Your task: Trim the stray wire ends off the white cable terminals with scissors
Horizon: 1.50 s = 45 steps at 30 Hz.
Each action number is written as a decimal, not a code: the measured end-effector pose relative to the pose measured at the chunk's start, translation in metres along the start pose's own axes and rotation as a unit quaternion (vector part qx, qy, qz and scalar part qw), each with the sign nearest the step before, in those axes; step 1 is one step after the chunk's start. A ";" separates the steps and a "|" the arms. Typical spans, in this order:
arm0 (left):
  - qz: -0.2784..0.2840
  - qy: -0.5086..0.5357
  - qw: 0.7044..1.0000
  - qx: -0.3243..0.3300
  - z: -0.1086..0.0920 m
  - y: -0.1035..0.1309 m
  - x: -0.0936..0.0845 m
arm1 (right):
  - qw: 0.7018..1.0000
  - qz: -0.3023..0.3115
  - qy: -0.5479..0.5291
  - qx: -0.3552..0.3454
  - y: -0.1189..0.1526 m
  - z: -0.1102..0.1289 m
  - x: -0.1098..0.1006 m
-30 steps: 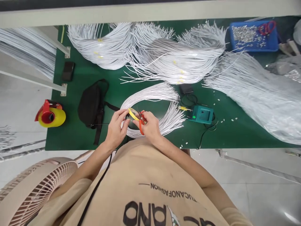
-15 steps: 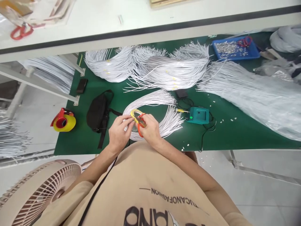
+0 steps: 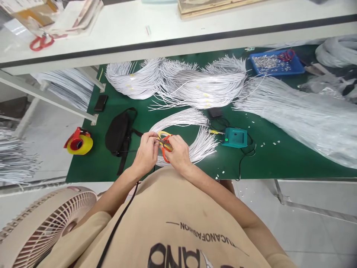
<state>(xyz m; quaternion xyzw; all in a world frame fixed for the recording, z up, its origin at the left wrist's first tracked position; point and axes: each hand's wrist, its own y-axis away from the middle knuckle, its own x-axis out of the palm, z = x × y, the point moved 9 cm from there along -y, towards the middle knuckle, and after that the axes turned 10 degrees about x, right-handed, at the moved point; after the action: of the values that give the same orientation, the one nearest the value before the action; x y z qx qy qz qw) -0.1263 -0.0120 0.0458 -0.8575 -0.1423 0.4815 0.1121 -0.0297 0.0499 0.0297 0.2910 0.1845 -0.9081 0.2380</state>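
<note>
Scissors [image 3: 167, 145] have shifted toward the left hand [image 3: 146, 152], its fingers together; right hand [image 3: 179, 152] clamps them near front edge of worktop [image 3: 92, 167].

- On the front of the tan shirt [image 3: 178, 208], past the worktop's [image 3: 279, 162] front edge: a small dark line of capitals [image 3: 202, 231], "TUCANOFASHION", upside down from the wearer's side, with a thin stroke at each end.
- On the same shirt, farther from that worktop edge: big black letters [image 3: 174, 257], also inverted, legible as "ANO"; the rest of the word is cut off.
- Right beside that "A": a small pictorial mark [image 3: 205, 258], only partly in view.
- At the white shelf's [image 3: 125, 31] left end: papers [image 3: 76, 16], their print too blurred to read.
</note>
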 end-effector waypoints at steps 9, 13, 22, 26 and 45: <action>-0.051 -0.023 0.998 0.004 -0.002 0.004 -0.021 | 0.999 0.013 -0.031 0.021 -0.001 0.001 -0.001; -0.050 -0.134 0.988 0.061 -0.013 0.007 -0.019 | 1.000 0.013 -0.018 0.013 -0.001 0.001 0.002; -0.017 -0.213 0.975 0.065 -0.020 0.002 -0.018 | 0.999 -0.003 0.002 -0.044 0.003 0.007 0.003; 0.011 -0.194 0.978 0.074 -0.015 -0.002 -0.010 | 0.999 0.006 0.004 -0.037 0.003 0.004 0.006; 0.022 0.126 0.989 -0.077 0.019 0.003 -0.019 | 0.999 0.026 -0.005 -0.027 -0.002 0.010 0.010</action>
<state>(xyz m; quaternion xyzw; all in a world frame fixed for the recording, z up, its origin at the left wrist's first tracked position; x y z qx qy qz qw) -0.1513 -0.0210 0.0506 -0.9202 -0.1447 0.3599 0.0520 -0.0428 0.0436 0.0315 0.2847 0.2000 -0.8978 0.2701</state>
